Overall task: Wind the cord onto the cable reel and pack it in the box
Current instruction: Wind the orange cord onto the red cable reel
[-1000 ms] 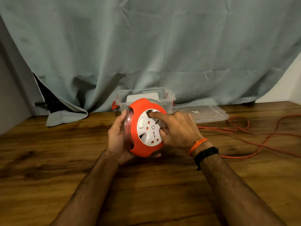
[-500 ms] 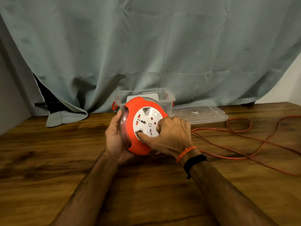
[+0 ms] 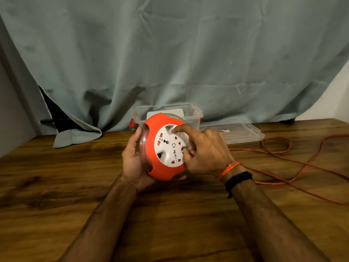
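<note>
a: what is the biggest thing here?

b: the big grey-green curtain at the back. it hangs down to the brown wooden table.

a: and on the table?

b: a long orange cord lies in loose loops on the right side. lots of it is out on the wood. so the winding is not done, i think. there is a lot left to pull in.

a: where does it go after?

b: into the clear box at the back, near the curtain. the box is open. its clear lid lies flat just beside it, on the right. something white is in the box, but i cannot tell what.

a: where is the cable reel?

b: the cable reel is in front of the box, held up on its edge over the table. it is orange with a white round face with plug holes.

a: who holds it?

b: the left hand cups the back of it, fingers wrapped round the rim. the right hand is on the white face. its fingers are bent, one fingertip is in a dip near the top, and the thumb presses lower down. i think it is turning the face to wind.

a: what is left?

b: finish the winding, then put the reel in the box. nothing is packed yet.
</note>
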Available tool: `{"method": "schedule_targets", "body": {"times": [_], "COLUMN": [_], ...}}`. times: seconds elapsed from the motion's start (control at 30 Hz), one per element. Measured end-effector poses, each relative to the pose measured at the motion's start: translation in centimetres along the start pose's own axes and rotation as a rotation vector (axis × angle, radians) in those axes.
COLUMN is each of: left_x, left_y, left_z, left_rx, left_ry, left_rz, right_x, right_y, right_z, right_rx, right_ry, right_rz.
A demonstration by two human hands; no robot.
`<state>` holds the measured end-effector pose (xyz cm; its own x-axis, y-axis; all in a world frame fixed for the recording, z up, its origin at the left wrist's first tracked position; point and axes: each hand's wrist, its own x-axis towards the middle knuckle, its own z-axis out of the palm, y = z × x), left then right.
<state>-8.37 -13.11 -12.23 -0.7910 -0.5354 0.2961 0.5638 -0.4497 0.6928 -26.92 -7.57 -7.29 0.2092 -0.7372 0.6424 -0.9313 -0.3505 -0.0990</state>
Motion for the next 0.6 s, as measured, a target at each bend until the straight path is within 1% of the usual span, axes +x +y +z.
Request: {"method": "schedule_targets", "body": {"times": [0.07, 0.13, 0.27, 0.47, 0.6], "left_x": [0.1, 0.2, 0.2, -0.1, 0.0], "left_y": [-0.1, -0.2, -0.3, -0.3, -0.2], "left_z": [0.4, 0.1, 0.5, 0.9, 1.2], "left_rx": [-0.009, 0.084, 0.126, 0.145, 0.168], "left_ry": [0.056, 0.14, 0.251, 0.203, 0.274], "left_rz": [0.008, 0.027, 0.026, 0.035, 0.071], "right_x": [0.1, 0.1, 0.2, 0.3, -0.2], "right_y": [0.2, 0.4, 0.7, 0.8, 0.5], "right_z": [0.2, 0.5, 0.8, 0.6, 0.6], "right_rx": [-0.036, -0.064, -0.093, -0.136, -0.138], "right_ry": [-0.037, -0.061, -0.066, -0.042, 0.038], "right_rz": [-0.043, -0.067, -0.059, -0.036, 0.035]}}
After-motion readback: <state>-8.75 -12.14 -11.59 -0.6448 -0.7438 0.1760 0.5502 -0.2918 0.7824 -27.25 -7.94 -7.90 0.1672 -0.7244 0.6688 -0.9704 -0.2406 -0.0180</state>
